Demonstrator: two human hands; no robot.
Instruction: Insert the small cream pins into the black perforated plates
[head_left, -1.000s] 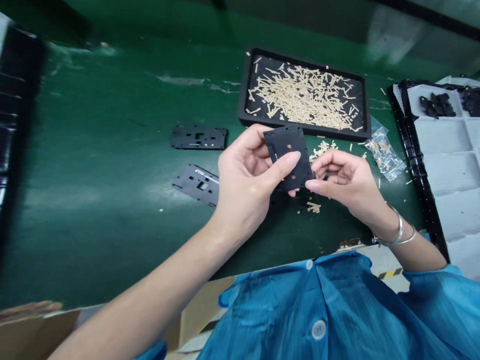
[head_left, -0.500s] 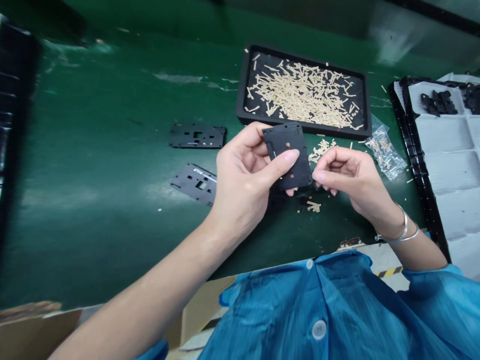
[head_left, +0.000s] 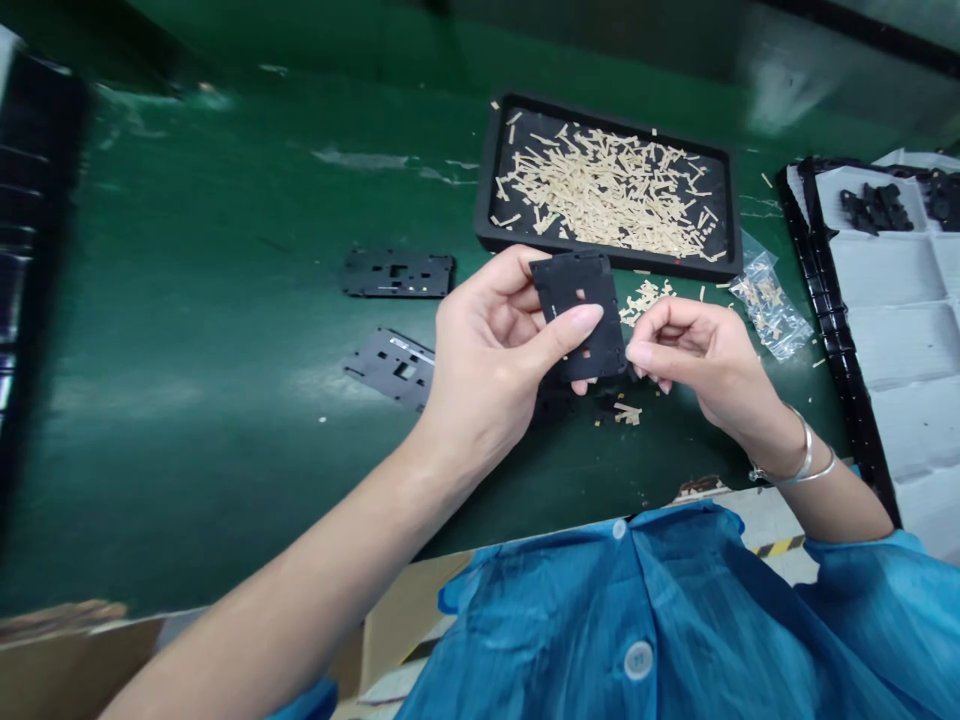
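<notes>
Green tabletop (head_left: 225, 450) spreads beneath both hands. Left hand (head_left: 502, 350) holds a black plate (head_left: 604, 346) between thumb and fingers. Right hand (head_left: 694, 355), fingertips close together, is at the plate's near corner; whether they grip something, I cannot tell. Work on this plate seems unfinished. Two similar plates (head_left: 367, 272) lie left of the left hand; whether these are done is not clear.

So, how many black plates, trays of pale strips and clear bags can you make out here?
Black plates: 3 (1 in the left hand, 2 lying on the bench)
Tray of pale strips: 1
Clear bag: 1
Total: 5
A dark shape below the left hand is too unclear to count.
</notes>
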